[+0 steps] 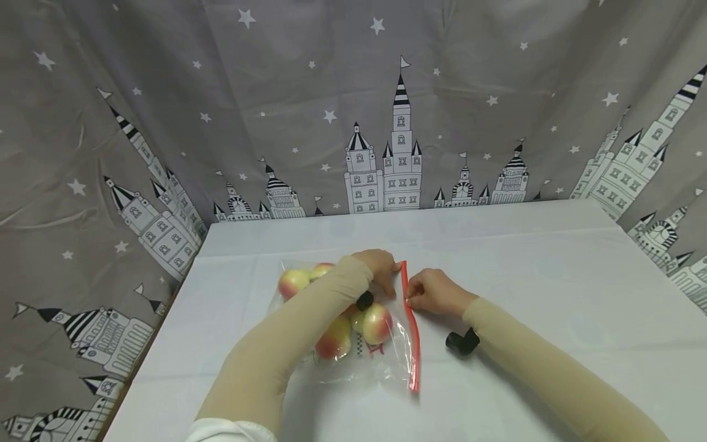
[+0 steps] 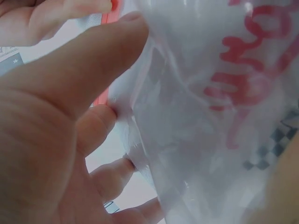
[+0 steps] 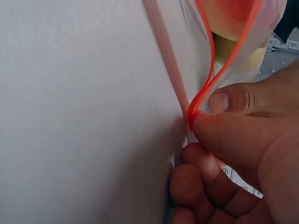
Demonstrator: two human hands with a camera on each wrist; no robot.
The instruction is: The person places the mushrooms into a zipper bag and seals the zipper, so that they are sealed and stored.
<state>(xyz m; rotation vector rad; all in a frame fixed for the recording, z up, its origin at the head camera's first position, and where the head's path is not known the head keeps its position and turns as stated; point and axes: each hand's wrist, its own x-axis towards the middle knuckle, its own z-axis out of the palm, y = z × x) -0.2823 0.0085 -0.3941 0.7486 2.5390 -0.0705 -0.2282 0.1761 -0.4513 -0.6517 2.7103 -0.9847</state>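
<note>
A clear zip bag (image 1: 381,367) lies on the white table, its red zip strip (image 1: 415,353) towards the right. Several yellow-and-red fruits (image 1: 378,324), like peaches or apples, are inside. My left hand (image 1: 382,270) holds the bag near the far end of the strip; in the left wrist view its thumb (image 2: 93,63) lies over the plastic and the fingertips touch the bag's edge. Beside it, my right hand (image 1: 439,292) pinches the strip between thumb and fingers. In the right wrist view the two red edges (image 3: 211,51) meet at that pinch and part beyond it.
The white tabletop (image 1: 552,276) stretches out on both sides of the bag. A grey curtain (image 1: 309,110) printed with castles and stars hangs behind the table and at its sides. Small black devices (image 1: 463,342) are worn at both wrists.
</note>
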